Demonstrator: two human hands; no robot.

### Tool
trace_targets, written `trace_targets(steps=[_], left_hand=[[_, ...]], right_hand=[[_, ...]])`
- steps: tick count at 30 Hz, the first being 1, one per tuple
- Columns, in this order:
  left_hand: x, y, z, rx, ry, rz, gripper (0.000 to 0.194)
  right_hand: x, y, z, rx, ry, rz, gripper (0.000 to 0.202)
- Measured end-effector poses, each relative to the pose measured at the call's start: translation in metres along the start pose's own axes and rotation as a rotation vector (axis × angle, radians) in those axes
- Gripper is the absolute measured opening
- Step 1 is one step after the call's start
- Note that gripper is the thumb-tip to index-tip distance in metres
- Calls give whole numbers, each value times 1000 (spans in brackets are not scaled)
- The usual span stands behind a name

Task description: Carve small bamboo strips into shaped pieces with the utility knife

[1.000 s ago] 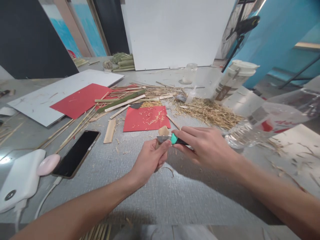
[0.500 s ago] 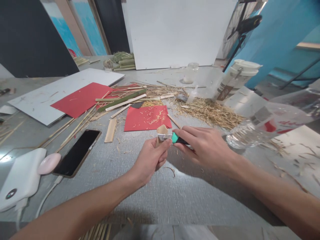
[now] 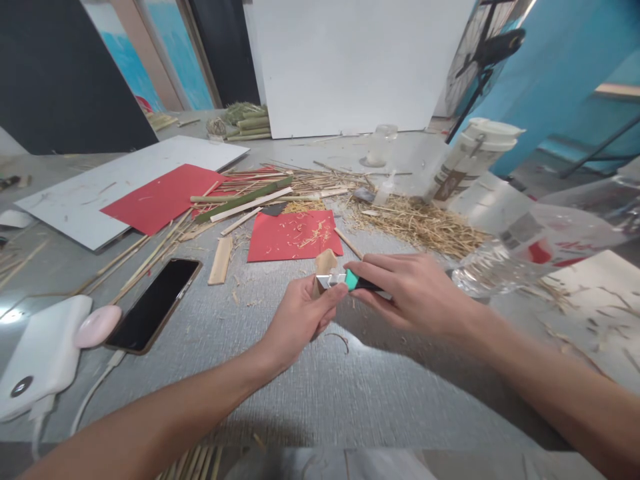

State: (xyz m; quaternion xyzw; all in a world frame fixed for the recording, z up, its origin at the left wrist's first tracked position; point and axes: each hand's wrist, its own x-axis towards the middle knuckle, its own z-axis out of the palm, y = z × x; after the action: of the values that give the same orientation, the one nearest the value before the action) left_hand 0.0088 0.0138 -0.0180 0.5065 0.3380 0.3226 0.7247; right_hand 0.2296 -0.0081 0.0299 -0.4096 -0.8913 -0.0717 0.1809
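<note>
My left hand is closed round a small pale piece of wood, whose rounded top sticks up above the fingers. In my right hand is a utility knife with a green and black handle. Its metal blade lies across the wood, and my left thumb rests by the blade. Just beyond the hands a red sheet lies flat with pale shavings on it. A thin curled shaving is on the grey table below the hands.
Left stand a phone, a white power bank and a cable. Straw, sticks and a second red sheet lie farther back. A clear plastic bottle lies right, near a white-lidded container.
The knife and my right hand have shifted slightly right and down. The blade now crosses the wood a little lower, and more of the rounded top shows.
</note>
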Motion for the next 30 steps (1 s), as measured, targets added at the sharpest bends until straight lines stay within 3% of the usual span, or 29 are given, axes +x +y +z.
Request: trace_targets(steps=[10,22,30], left_hand=[[0,2,2,-15,85,24,54],[2,2,1,40,37,16,49],[0,4,1,148,9,37,61]], right_hand=[[1,-10,9,-172,119,19,31],[0,-4,7,-107,56,2,33],[1,-4,2,-47,53,-16,32]])
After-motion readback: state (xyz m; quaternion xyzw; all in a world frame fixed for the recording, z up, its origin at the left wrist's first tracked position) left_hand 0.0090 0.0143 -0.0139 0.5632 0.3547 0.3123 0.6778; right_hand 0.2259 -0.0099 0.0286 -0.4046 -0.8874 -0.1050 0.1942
